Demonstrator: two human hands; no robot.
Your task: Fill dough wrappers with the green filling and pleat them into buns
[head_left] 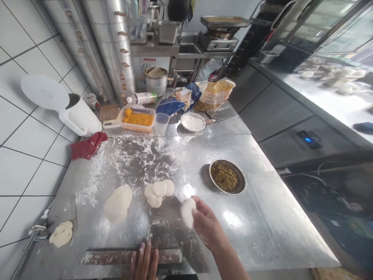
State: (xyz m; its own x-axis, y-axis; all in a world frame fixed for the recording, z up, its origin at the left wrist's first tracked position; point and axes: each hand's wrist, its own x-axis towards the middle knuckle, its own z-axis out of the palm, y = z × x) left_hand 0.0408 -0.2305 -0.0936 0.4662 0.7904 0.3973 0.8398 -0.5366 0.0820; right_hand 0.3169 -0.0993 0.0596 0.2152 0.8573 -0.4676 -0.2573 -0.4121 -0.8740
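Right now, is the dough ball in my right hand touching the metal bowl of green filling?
Apart. The head view shows the dough ball in your right hand, with a plain stretch of steel table between it and the metal bowl of filling.

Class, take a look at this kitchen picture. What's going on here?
A person stands at a flour-dusted stainless steel table. Their right hand holds a ball of dough, while their left hand rests on a floured rolling pin. More dough pieces lie on the table, beside a metal bowl of greenish-brown filling.
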